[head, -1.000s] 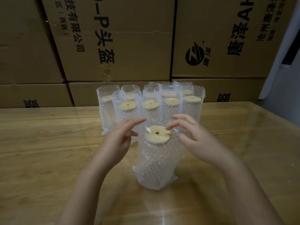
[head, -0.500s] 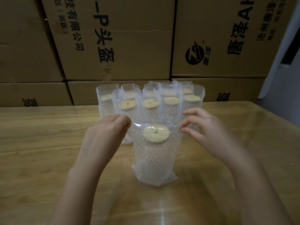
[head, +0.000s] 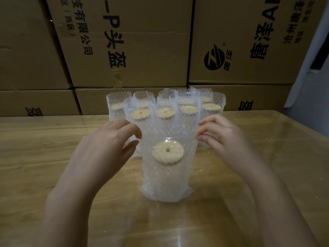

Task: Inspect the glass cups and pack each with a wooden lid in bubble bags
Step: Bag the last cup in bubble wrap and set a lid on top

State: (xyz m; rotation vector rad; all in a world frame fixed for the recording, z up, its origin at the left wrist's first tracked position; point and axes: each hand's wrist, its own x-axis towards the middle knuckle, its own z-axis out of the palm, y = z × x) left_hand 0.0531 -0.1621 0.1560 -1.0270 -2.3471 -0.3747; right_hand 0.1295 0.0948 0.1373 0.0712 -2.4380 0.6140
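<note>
Bagging step appears complete: the lid (head: 168, 152) sits on the cup inside the upright bag (head: 167, 177). Left hand (head: 106, 148) and right hand (head: 222, 139) flank its top, fingers loosely spread, pinching nothing. Next, likely move it to the far packed row (head: 165, 107).

We see two bare forearms entering from the bottom edge, no sleeves in view, no watch, rings, gloves or bands on either the left hand (head: 105, 148) or the right hand (head: 229, 141), nails short and unpainted where visible, no markings.
</note>
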